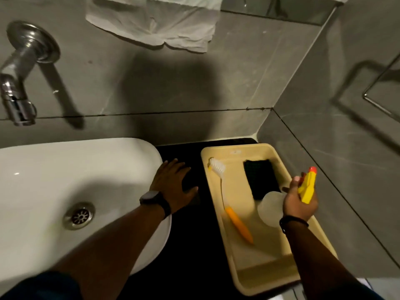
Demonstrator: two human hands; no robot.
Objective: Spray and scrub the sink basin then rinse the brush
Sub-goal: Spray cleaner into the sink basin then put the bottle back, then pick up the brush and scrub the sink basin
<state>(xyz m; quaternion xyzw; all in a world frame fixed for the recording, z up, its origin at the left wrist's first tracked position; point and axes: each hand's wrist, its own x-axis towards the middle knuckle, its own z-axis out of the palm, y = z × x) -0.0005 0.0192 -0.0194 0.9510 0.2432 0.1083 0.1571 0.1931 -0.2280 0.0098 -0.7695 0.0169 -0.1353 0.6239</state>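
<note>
A white sink basin [49, 178] with a metal drain [79, 215] fills the left side. My left hand [173, 185] rests flat, fingers spread, on the black counter beside the basin's right rim. My right hand [299, 201] grips a spray bottle [307, 186] by its yellow trigger head with a red nozzle; the bottle's clear body hangs over the beige tray [238, 150]. In the tray lies a brush [229, 198] with white bristles and an orange handle.
A dark scrub pad [260, 178] lies at the tray's far end. A chrome wall tap [17, 87] juts out above the basin's left. A white towel [155, 20] hangs on the grey tiled wall. A tiled side wall closes off the right.
</note>
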